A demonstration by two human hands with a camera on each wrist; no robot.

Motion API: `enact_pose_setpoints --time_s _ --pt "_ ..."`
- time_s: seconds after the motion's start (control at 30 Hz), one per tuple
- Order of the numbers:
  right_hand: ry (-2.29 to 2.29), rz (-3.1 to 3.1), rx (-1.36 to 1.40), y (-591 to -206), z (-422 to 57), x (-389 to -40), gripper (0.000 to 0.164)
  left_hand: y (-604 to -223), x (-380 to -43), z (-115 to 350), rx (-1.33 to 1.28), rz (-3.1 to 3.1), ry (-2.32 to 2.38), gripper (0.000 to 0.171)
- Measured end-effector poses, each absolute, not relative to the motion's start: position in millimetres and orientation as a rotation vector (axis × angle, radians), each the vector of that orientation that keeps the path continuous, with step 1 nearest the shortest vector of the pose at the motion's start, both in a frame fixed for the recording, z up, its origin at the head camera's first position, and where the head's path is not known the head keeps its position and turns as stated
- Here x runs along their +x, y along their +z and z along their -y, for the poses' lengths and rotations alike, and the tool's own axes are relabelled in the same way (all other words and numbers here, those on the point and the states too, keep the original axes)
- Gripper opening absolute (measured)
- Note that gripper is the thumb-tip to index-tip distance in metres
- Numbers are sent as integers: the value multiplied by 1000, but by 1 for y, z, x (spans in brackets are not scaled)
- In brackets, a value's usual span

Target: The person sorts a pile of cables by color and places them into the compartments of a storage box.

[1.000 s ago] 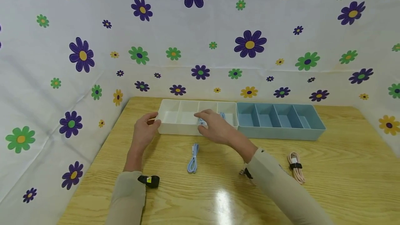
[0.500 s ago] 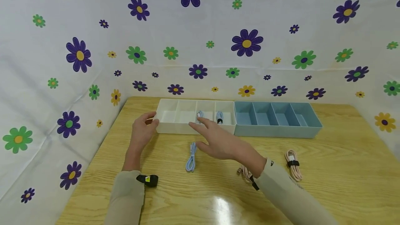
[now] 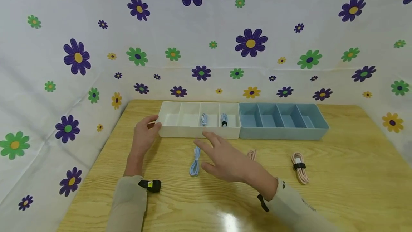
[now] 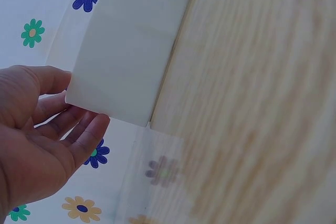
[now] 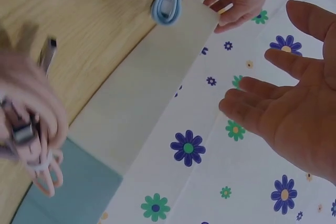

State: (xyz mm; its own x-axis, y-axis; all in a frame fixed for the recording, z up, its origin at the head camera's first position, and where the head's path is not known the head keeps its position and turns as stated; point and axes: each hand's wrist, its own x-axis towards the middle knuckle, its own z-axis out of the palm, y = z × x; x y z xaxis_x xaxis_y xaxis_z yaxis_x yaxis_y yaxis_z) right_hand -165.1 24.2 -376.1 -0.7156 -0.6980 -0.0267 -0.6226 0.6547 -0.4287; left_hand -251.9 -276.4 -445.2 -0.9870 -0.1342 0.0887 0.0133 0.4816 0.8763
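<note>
My left hand (image 3: 145,135) rests its relaxed fingertips against the left end of the white divided box (image 3: 193,131); in the left wrist view the fingers (image 4: 86,140) touch the box's end and corner. My right hand (image 3: 228,160) hovers in front of the box with fingers spread, holding nothing. Close to its fingers lies a bundled light blue cable (image 3: 194,165) on the table. Two more light blue cables sit in the box: one in the third compartment (image 3: 204,119), one with a black strap (image 3: 224,120) in the fourth. A pink cable (image 3: 252,154) is partly hidden behind the right hand.
A blue divided box (image 3: 283,134) stands end to end with the white one at its right. Another pink cable (image 3: 300,169), tied with a black strap, lies on the wooden table (image 3: 354,174). Flower-print cloth (image 3: 219,56) rises behind and on both sides.
My right hand has drawn back from over the third compartment of the white box towards me, uncovering the blue cables inside. My left hand stays at the box's end.
</note>
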Motion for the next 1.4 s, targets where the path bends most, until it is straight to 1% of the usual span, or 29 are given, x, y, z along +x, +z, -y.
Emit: enact_pose_setpoints --time_s 0.3,0.67,0.87,1.0,1.3,1.37,1.4 --pt "-649 -2600 -1022 -388 -7 -154 59 -444 -253 281 128 2564 -1542 43" --pt "-701 -2561 -941 -407 4 -157 54 -441 -248 277 102 2565 -1528 42" --pt "-762 -2561 -934 -413 6 -157 51 -441 -249 275 111 2581 -1524 42" --pt "-793 -2568 -879 -416 9 -158 48 -442 -249 274 117 2595 -1525 44" --pt "-1012 -2598 -664 -420 18 -169 33 -444 -250 274 102 2575 -1552 44" --pt "-1055 -2548 -623 -422 18 -173 17 -444 -250 274 96 2571 -1559 44" --pt "-1078 -2514 -604 -424 17 -175 15 -444 -250 273 93 2573 -1562 44"
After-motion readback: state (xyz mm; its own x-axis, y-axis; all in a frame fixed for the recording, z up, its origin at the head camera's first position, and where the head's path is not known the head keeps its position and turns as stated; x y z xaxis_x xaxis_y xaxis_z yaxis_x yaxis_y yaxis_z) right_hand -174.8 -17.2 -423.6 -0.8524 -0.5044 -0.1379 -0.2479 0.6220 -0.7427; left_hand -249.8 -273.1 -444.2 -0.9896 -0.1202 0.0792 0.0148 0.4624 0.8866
